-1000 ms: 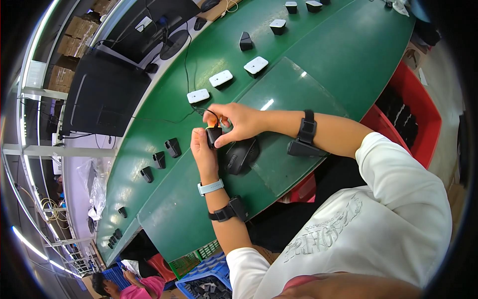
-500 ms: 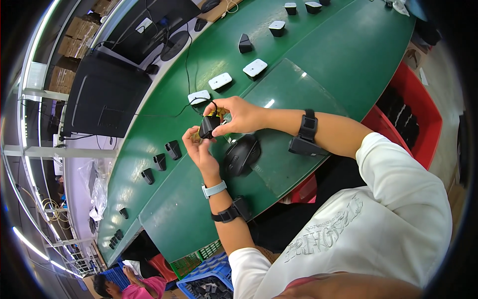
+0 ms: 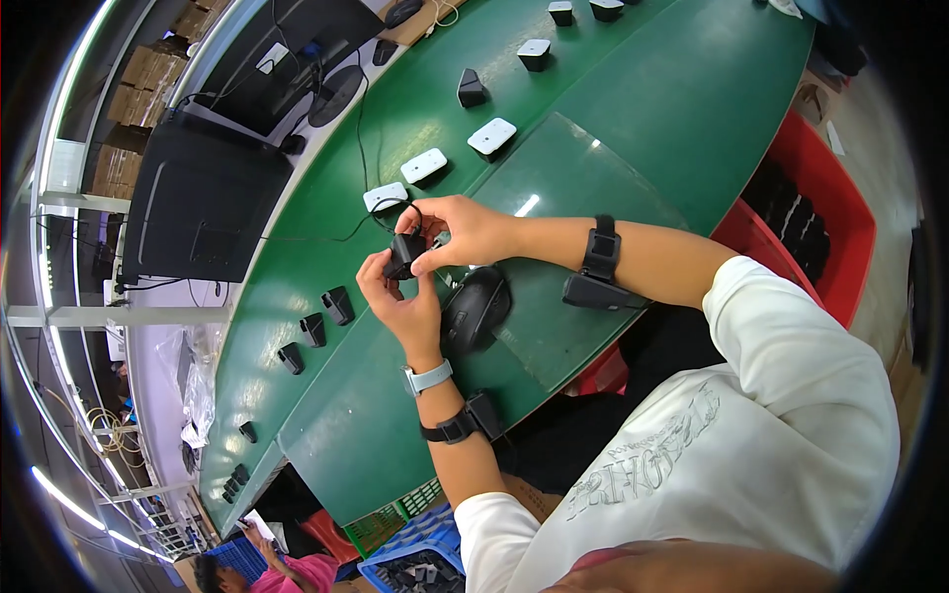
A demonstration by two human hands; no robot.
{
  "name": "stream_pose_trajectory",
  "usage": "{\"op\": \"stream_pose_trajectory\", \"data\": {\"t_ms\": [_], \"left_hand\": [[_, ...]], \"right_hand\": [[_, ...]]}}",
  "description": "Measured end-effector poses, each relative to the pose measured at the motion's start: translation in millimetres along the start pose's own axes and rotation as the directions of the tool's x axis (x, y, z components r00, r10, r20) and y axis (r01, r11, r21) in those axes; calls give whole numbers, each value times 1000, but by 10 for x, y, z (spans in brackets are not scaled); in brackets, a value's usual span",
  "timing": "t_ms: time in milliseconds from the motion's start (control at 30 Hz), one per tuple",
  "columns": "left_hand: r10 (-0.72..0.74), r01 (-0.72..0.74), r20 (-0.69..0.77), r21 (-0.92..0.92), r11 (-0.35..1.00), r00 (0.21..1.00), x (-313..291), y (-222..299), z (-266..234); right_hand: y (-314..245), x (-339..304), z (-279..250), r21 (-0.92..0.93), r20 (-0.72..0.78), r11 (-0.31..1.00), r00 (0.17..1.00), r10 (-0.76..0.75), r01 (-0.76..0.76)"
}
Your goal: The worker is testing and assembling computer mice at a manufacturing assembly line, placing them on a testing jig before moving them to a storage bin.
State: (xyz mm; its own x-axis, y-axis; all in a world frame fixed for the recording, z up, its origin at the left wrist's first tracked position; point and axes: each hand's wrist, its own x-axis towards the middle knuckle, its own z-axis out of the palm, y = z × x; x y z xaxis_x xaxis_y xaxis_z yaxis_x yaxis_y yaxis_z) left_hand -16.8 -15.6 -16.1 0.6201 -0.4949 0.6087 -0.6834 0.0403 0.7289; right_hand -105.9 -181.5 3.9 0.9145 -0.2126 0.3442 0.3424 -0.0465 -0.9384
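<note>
Between my two hands is a small black plastic housing (image 3: 404,254). My left hand (image 3: 400,306) grips its lower left side with thumb and fingers. My right hand (image 3: 465,229) is closed on its right side, thumb at the lower edge. A black cable (image 3: 387,202) loops above the fingers; where it ends is hidden. A small metallic piece shows beside the right fingers, too small to name. Just below the hands rests a rounded black device (image 3: 476,309). Beyond them, several black blocks with white tops, including a white-topped block (image 3: 386,197), stand on the green table (image 3: 287,267).
Black housings (image 3: 337,305) stand in a row at left. A clear sheet (image 3: 583,198) covers part of the table. Monitors (image 3: 203,198) line the far left edge. A red bin (image 3: 840,227) stands at right, a blue crate (image 3: 420,558) below. A person in pink (image 3: 306,573) is at lower left.
The view has shifted slightly, and the black housing has turned a little in my hands. Both hands keep hold of it. The person in pink has moved an arm.
</note>
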Motion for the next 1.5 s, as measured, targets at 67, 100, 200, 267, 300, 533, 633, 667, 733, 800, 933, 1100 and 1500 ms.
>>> {"op": "stream_pose_trajectory", "data": {"t_ms": [67, 100, 200, 267, 300, 533, 633, 667, 733, 800, 933, 1100, 1500], "left_hand": [[-5, 5, -14, -10, 1000, 1000, 13, 14, 38], [-14, 13, -28, -18, 1000, 1000, 15, 25, 59], [50, -49, -18, 65, 997, 999, 27, 85, 67], [69, -66, -26, 105, 992, 997, 26, 93, 46], [90, -85, -32, 144, 986, 995, 27, 91, 41], [136, -106, -106, 250, 962, 985, 98, 14, -44], [-210, 299, -309, 276, 914, 927, 151, -68, -190], [-220, 326, -340, 296, 898, 914, 173, -201, -290], [-149, 317, -426, 357, 879, 892, 152, -444, -432], [-120, 348, -520, 366, 863, 846, 166, -610, -451], [-351, 508, -428, 339, 792, 833, 31, -681, -626], [-96, 296, -319, 671, 680, 943, 30, -542, -474], [-323, 310, -93, -127, 942, 942, 104, -329, -344]], "right_hand": [[78, 4, -15, 146, -7, 989, 1000, 19, -18], [113, 7, -22, 290, -7, 956, 999, 41, -37], [216, 44, -74, 194, -136, 975, 981, 137, -109], [236, 52, -59, 189, -134, 974, 979, 152, -125], [249, 58, -55, 184, -134, 973, 977, 166, -140], [382, 167, -142, 201, -378, 972, 906, 189, -118], [324, 189, -426, 251, -466, 956, 846, 259, -154], [280, 199, -386, 246, -451, 958, 856, 250, -150], [210, 179, -281, 191, -364, 960, 894, 264, -206], [335, 169, -219, 86, -333, 993, 937, 110, -86], [303, 124, 32, -345, -142, 939, 989, -45, -7], [339, 716, -40, -681, 140, 673, 954, -267, 288], [300, 775, 144, -671, 167, 711, 977, -133, 212]]}}
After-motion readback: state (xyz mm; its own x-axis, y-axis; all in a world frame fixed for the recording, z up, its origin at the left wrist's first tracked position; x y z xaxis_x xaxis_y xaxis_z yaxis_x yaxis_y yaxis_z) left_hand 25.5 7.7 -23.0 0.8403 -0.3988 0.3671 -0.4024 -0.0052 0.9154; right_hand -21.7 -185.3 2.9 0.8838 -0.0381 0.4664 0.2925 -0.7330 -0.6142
